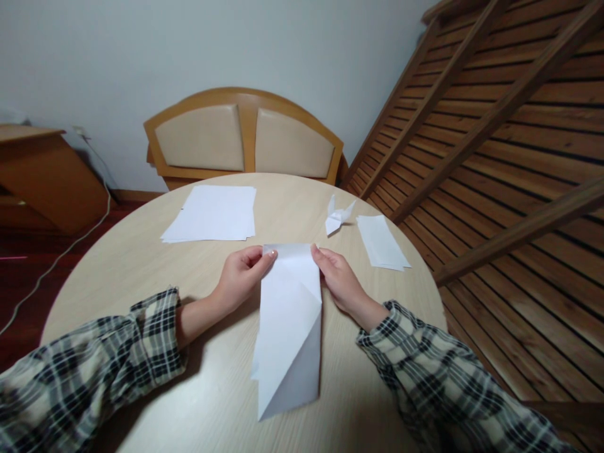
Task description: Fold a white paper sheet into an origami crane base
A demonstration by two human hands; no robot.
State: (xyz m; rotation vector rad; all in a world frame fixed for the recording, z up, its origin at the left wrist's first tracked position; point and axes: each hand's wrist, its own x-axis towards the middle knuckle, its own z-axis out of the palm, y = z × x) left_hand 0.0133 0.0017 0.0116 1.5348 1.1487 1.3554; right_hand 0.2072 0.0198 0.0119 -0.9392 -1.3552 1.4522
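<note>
Between my two hands is a white sheet of paper [290,321], folded into a long shape with a diagonal fold across its lower right part. My left hand [240,277] pinches its top left corner, thumb on top and fingers behind. At the top right corner my right hand [340,280] grips it the same way. The lower end of the sheet points toward me over the table. Beyond my right hand stands a folded white paper crane [337,218] with raised points.
A stack of white paper [217,214] lies at the back left of the round table [198,377]. Narrow paper strips [383,242] lie near the right edge. Behind the table is a padded wooden headboard [245,135]; wooden slats [514,157] lean at the right.
</note>
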